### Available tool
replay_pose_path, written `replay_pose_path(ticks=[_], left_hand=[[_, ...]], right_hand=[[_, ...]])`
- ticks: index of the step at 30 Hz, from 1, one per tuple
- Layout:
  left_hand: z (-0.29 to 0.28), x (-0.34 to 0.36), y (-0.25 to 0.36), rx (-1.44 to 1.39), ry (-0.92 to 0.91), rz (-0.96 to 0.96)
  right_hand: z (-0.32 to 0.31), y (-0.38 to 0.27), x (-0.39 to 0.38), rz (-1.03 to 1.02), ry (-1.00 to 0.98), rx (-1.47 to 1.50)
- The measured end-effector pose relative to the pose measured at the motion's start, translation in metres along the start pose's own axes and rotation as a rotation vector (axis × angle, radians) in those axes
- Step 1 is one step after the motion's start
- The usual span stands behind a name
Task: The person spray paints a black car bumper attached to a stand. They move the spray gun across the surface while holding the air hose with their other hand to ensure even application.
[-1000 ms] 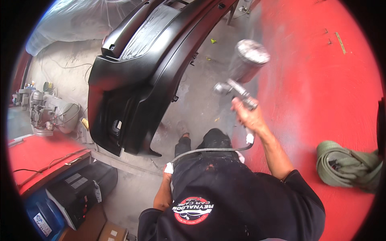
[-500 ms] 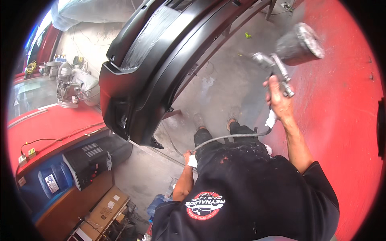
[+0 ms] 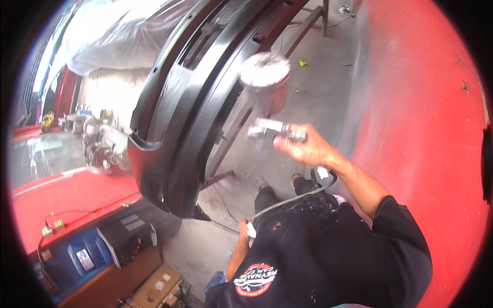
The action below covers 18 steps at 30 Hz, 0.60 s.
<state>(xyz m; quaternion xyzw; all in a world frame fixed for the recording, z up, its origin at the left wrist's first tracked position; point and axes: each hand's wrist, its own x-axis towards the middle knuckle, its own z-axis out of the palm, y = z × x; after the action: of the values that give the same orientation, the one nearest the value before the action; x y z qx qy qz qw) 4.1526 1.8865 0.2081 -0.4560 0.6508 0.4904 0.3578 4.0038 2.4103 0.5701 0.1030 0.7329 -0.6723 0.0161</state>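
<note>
My right hand [image 3: 307,148] is closed around a metal spray gun [image 3: 268,129], raised in front of me. Its round, paint-smeared cup [image 3: 267,84] sits on top, blurred by motion. From below that hand a grey air hose [image 3: 287,200] crosses my body to my left hand [image 3: 245,226], low by my left side. The left fingers are wrapped round the hose, with something white [image 3: 251,229], like cloth or paper, against them. A black car bumper [image 3: 205,97] rests on a metal stand [image 3: 239,126] to the left, with the gun just right of its outer face.
A red wall-like surface [image 3: 411,128] curves along the right. On the left stand a grey compressor-like machine [image 3: 102,143], a black box-shaped appliance [image 3: 126,238], a blue water jug [image 3: 90,251] and a cardboard box [image 3: 156,287]. Plastic sheeting [image 3: 118,46] covers something at the back.
My right hand has swung the spray gun leftward, from beside the red surface to near the bumper, and the cup now points up. My left hand still grips the hose. The view has shifted slightly.
</note>
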Motion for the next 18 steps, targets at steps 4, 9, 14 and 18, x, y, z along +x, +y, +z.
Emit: replay_pose_path(ticks=[4, 9, 14, 18], left_hand=[[0.004, -0.040, 0.028, 0.341, -0.247, 0.219], [0.041, -0.084, 0.085, 0.523, -0.088, 0.399], [0.073, -0.111, 0.128, 0.757, -0.197, 0.333], [0.074, -0.102, 0.106, 0.769, -0.285, 0.181]], right_hand=[[-0.067, 0.018, 0.042, 0.070, 0.495, 0.058], [-0.140, 0.015, 0.075, 0.078, 0.971, -0.022], [-0.149, -0.022, 0.068, 0.056, 0.987, -0.118], [-0.106, -0.051, 0.059, 0.051, 0.659, -0.051]])
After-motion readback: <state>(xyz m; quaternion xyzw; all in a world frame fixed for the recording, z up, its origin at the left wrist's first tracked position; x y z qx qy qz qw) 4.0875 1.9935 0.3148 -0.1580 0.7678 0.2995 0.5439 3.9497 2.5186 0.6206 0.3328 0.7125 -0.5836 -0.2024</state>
